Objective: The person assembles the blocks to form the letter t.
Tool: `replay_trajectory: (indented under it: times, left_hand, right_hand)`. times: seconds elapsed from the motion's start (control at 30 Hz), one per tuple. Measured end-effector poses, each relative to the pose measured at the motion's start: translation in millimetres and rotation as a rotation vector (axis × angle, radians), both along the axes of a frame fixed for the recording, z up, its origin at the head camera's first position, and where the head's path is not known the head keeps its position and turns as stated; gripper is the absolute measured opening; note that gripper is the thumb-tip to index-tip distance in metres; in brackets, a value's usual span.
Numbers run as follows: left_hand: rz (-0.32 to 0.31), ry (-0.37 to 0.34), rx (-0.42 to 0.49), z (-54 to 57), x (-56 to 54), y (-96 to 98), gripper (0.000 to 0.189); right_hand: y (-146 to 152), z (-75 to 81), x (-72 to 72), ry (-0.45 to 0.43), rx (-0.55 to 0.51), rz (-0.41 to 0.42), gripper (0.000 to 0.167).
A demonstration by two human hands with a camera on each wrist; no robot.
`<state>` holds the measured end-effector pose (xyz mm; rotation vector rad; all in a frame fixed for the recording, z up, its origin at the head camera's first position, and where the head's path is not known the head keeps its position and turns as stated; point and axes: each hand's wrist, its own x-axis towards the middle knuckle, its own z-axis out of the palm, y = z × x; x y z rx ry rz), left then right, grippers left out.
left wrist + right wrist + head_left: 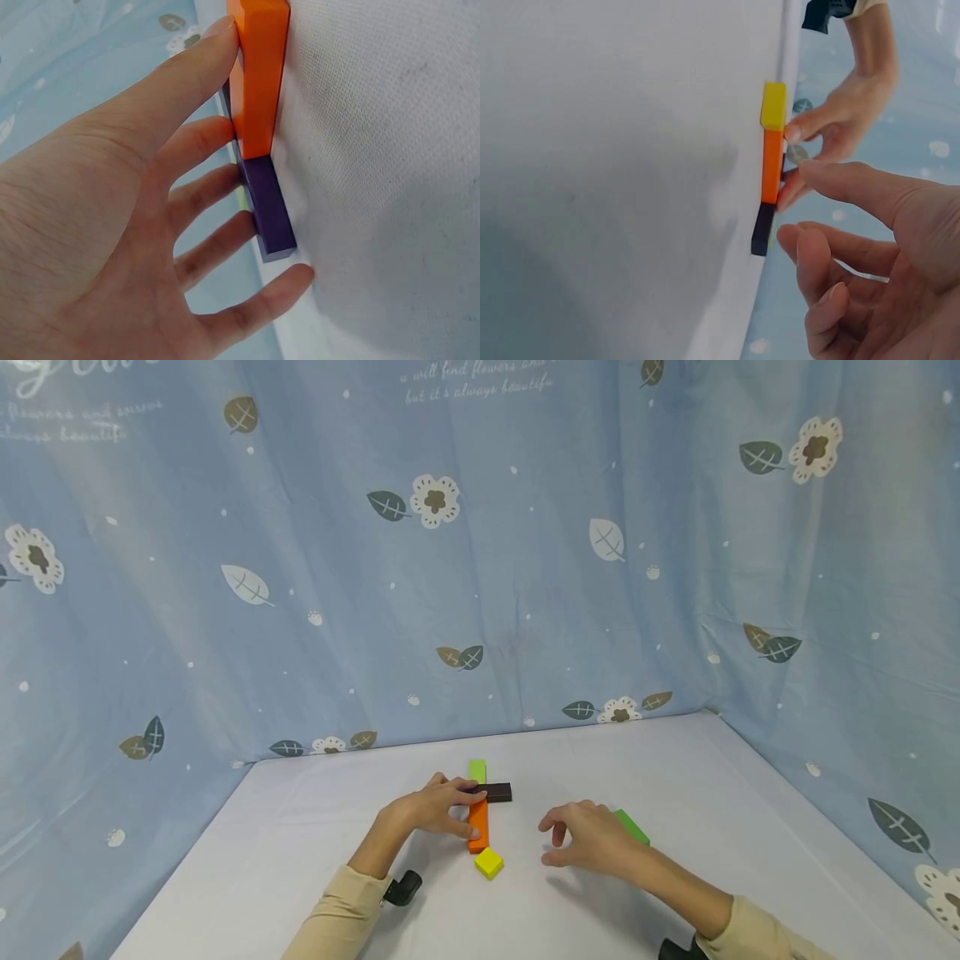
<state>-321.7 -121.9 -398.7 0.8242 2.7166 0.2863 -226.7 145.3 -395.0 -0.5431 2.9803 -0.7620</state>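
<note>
In the head view, my left hand (438,806) rests its fingertips along an orange block (478,827) and a purple block (268,206). The left wrist view shows the thumb against the orange block's side, other fingertips along the purple block, and the little finger extended past its end. A dark brown block (498,792) extends rightward from the orange block's far end, and a lime green block (477,769) lies beyond. At the near end lies a yellow block (489,863), turned at an angle. My right hand (592,837) hovers to the right, fingers loosely bent, holding nothing.
A green block (632,827) lies behind the right hand, partly hidden by it. White cloth covers the table (315,860). A blue patterned curtain (525,593) borders its back and sides. Dark wrist devices (403,888) sit at both sleeves.
</note>
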Motion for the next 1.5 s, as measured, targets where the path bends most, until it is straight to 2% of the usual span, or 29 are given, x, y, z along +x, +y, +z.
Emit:
replay_trajectory:
  times: [0.17, 0.7, 1.0, 1.23, 1.5]
  left_hand:
    - [0.004, 0.000, -0.001, -0.6, 0.6, -0.4, 0.067]
    - [0.001, 0.003, -0.004, -0.8, -0.7, -1.0, 0.067]
    - [0.012, 0.000, -0.007, -2.8, -0.8, -0.9, 0.067]
    - [0.012, 0.001, -0.010, -1.3, 0.8, -0.8, 0.066]
    - [0.008, 0.004, -0.008, -0.1, 1.7, 0.1, 0.066]
  right_hand:
    - [8.4, 1.6, 0.6, 0.048, 0.000, 0.000, 0.037]
    - [34.6, 8.3, 1.2, 0.058, -0.010, -0.046, 0.038]
    - [48.0, 9.5, -0.1, 0.022, -0.021, -0.078, 0.038]
    - [61.7, 6.8, 1.4, 0.039, -0.025, -0.079, 0.039]
    - [68.7, 6.8, 0.7, 0.019, -0.020, -0.124, 0.042]
